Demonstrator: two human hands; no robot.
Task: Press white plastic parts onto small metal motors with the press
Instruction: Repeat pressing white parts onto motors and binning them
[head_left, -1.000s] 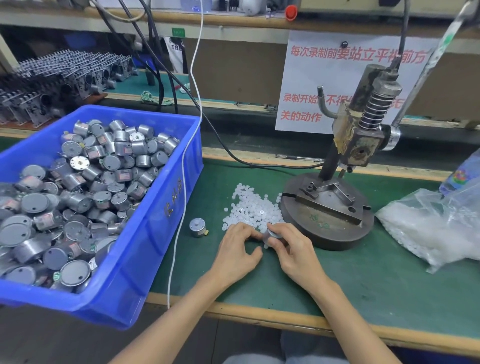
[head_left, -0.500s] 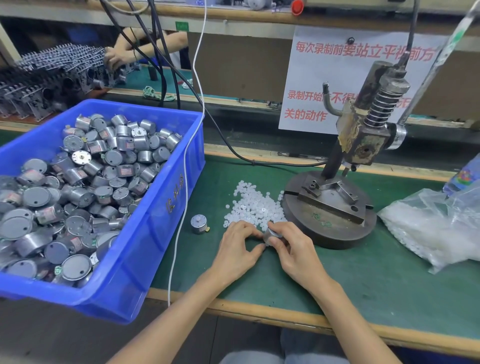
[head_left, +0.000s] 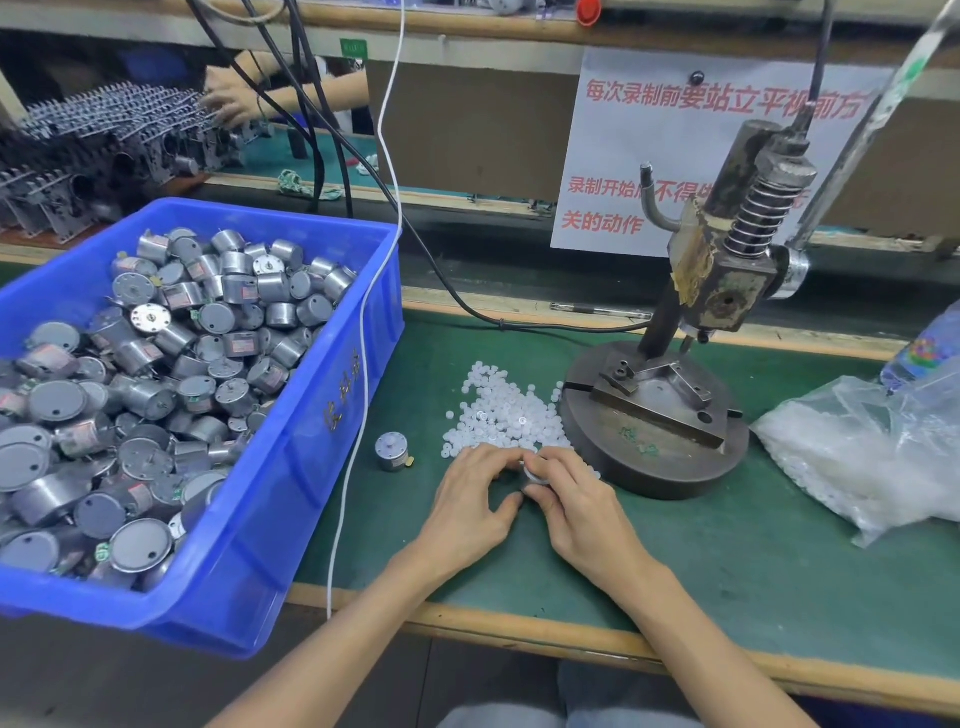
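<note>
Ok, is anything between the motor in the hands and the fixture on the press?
Nothing visible. The right hand holds the motor just left of the press base; the fixture on it holds nothing. Loose white parts only skirt the base's left edge.

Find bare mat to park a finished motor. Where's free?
Widest bare mat: in front of the press base, between the right hand and the bag. A second strip lies behind the white parts, from bin to press base. Crowded: loose motor, white parts and left hand bunch together; a white cable crosses the gap by the bin.
</note>
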